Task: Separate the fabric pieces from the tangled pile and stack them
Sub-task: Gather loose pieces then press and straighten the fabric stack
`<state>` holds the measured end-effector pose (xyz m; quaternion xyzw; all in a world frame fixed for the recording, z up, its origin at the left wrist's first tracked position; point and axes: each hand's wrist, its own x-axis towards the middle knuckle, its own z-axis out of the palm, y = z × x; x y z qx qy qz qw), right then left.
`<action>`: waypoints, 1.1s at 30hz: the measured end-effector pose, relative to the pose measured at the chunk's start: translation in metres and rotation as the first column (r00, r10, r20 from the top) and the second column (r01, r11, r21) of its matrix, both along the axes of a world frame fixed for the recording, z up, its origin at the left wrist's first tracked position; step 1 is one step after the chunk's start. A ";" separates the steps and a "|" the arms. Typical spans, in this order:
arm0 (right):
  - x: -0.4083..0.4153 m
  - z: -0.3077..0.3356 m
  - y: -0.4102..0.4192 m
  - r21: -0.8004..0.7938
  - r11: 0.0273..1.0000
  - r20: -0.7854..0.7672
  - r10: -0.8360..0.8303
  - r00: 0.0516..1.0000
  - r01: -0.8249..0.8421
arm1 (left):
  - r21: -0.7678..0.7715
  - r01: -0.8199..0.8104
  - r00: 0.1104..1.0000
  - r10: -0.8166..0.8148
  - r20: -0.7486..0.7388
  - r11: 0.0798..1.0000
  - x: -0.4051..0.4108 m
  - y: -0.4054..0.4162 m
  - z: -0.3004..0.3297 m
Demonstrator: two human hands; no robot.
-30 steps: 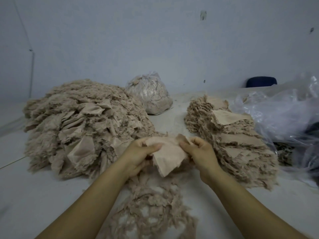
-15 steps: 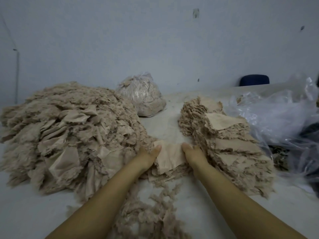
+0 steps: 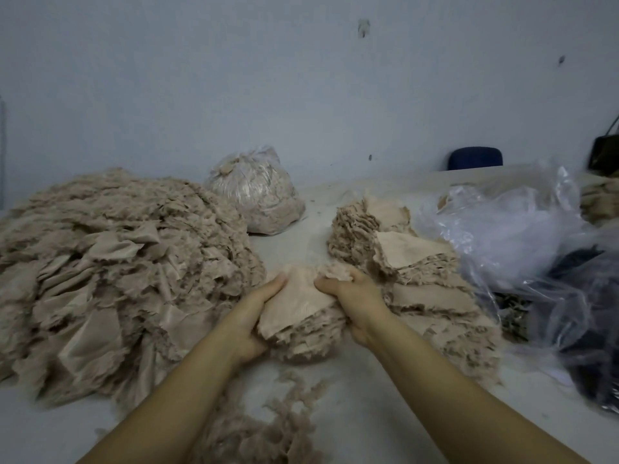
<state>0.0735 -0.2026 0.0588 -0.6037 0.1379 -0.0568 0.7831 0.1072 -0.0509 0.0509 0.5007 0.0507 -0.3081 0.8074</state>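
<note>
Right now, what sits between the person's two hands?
In the head view, a small bundle of beige fabric pieces, gripped by the left hand and the right hand.

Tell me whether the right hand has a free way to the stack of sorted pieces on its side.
Probably yes. The right hand grips the small bundle together with the left hand, and the sorted stack lies right beside it with nothing between.

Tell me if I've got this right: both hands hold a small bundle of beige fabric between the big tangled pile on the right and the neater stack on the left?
Sides swapped. In the head view both hands, left hand and right hand, hold the bundle, but the tangled pile lies left, the neater stack right.
</note>
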 end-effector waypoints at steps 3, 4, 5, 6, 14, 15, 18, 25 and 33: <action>0.001 0.028 -0.010 -0.047 0.999 0.054 0.007 0.999 -0.005 | -0.083 0.163 0.986 -0.165 -0.012 0.983 0.001 -0.007 0.005; 0.002 0.038 -0.014 -0.077 0.997 0.066 0.008 0.998 -0.003 | -0.126 0.186 0.982 -0.187 0.006 0.974 0.003 -0.013 0.008; 0.004 0.049 -0.021 -0.113 0.994 0.074 0.003 0.997 0.005 | -0.164 0.174 0.985 -0.171 0.037 0.971 0.008 -0.020 0.014; 0.006 0.060 -0.029 -0.154 0.988 0.087 -0.009 0.996 0.023 | -0.184 0.147 0.988 -0.135 0.078 0.972 0.014 -0.029 0.022; 0.057 0.135 -0.130 -0.296 0.911 0.329 -0.187 0.926 0.289 | 0.035 -0.060 0.899 0.039 0.436 0.998 0.090 -0.122 0.114; 0.069 0.134 -0.142 -0.320 0.901 0.321 -0.189 0.928 0.294 | 0.062 -0.093 0.882 0.053 0.469 0.994 0.100 -0.133 0.116; 0.101 0.113 -0.169 -0.429 0.860 0.246 -0.182 0.952 0.276 | 0.158 -0.186 0.866 0.085 0.492 0.970 0.131 -0.162 0.100; 0.135 0.054 -0.197 -0.826 0.542 0.056 -0.198 0.979 0.157 | 0.309 -0.219 0.889 0.059 0.454 0.925 0.156 -0.184 0.036; 0.134 0.051 -0.182 -0.962 0.259 0.130 0.180 0.975 0.080 | 0.372 -0.334 0.761 0.014 0.649 0.866 0.154 -0.201 0.032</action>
